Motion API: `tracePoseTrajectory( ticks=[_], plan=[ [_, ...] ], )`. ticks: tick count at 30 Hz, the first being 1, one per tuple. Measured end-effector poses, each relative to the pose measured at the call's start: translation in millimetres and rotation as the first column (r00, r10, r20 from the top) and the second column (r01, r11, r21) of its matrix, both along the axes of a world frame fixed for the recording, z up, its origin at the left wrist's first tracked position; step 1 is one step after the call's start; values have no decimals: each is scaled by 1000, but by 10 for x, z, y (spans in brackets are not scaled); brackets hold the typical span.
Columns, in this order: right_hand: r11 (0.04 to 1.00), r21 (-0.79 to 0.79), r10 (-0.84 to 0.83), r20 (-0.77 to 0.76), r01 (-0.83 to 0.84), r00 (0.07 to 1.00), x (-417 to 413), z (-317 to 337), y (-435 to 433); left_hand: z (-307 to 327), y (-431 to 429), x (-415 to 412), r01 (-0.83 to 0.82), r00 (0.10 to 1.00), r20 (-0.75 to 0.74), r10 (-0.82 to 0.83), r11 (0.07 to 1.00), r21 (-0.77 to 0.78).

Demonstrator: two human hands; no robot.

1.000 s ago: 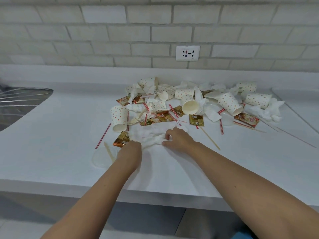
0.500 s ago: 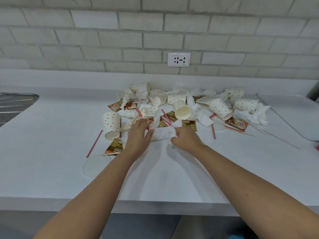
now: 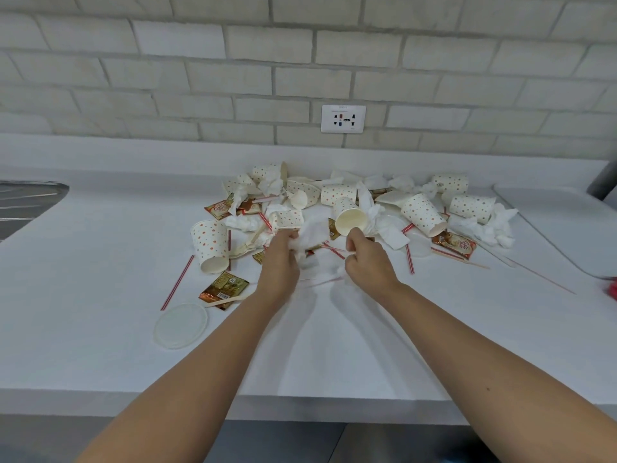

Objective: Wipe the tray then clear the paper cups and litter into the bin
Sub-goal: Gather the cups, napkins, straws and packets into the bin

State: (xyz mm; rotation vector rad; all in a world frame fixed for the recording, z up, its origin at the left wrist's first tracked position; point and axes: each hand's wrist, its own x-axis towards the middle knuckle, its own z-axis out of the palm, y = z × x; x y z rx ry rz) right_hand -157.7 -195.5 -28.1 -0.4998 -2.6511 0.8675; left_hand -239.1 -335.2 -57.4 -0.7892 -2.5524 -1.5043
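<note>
Several dotted paper cups [image 3: 422, 213] lie tipped over on the white counter [image 3: 100, 295], mixed with crumpled tissues [image 3: 487, 227], brown sachets [image 3: 224, 285] and red-striped straws [image 3: 177, 283]. My left hand [image 3: 279, 262] and my right hand [image 3: 367, 259] are at the front of the pile. Both grip a white crumpled napkin [image 3: 312, 233] that is lifted between them. A white tray [image 3: 561, 225] lies at the right edge of the counter.
A clear plastic lid [image 3: 181, 325] lies near the front left. A metal sink drainer [image 3: 23, 202] is at the far left. A wall socket [image 3: 343, 118] sits above the pile. Something red [image 3: 612, 290] shows at the right border.
Both hands moved away from me into the pile and gathered the flat napkin up off the counter; it now hangs bunched between them.
</note>
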Motion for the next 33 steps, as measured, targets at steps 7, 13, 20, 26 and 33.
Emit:
tracePoseTrajectory(
  ticks=[7, 13, 20, 26, 33],
  plan=[
    [995, -39, 91, -2, -91, 996, -201, 47, -219, 505, -197, -216, -139, 989, 92, 113, 920, 368],
    [951, 21, 299, 174, -307, 938, -395, 57, -693, 743, -737, -371, -349, 900, 407, 154, 814, 464],
    [812, 135, 469, 430, -569, 771, -627, -96, -1102, 467, -1363, -393, -314, 898, 285, 336, 942, -121],
    [764, 147, 459, 560, -628, 690, -669, -153, -1230, 303, -1773, -213, 11, 890, 297, 345, 635, -772],
    [763, 96, 458, 618, -639, 639, -656, -151, -1260, 193, -1768, -132, -1, 853, 323, 410, 620, -785]
  ],
)
